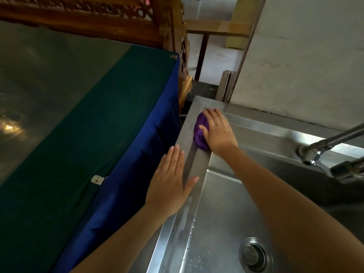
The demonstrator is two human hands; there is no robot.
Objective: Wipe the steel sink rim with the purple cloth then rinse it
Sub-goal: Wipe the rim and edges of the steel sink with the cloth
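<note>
- One big table [78,115] at left: fills the left half, wears a green sheet [59,85] on top and a blue skirt [141,154] down the side next to the sink.
- Pale wall [305,56] at far right: rises just behind the sink's far edge.
- Steel sink [220,213] at near right: stands just beside the table skirt, shows water drops on the basin floor and along the left inner wall.
- Carved wooden frame [88,12] at far left: runs along the table's far edge.
- Rim [195,164] of the sink, left strip: stretches from near to the far left corner, with both hands on it.
- Left hand [171,186]: lies flat on the rim's outer edge, fingers straight and together, thumb spread across the steel; holds nothing.
- Right hand [216,131]: presses down flat on the cloth near the far left corner, fingers stretched out, fingertips reaching the steel beyond.
- Tap [319,148]: sits on the far rim at right, spout reaching off the right edge.
- Purple cloth [200,136]: bunched up on the left rim, under the right palm and thumb, farther along than the left hand.
- Drain strainer [254,255]: sits in the basin floor, near right.
</note>
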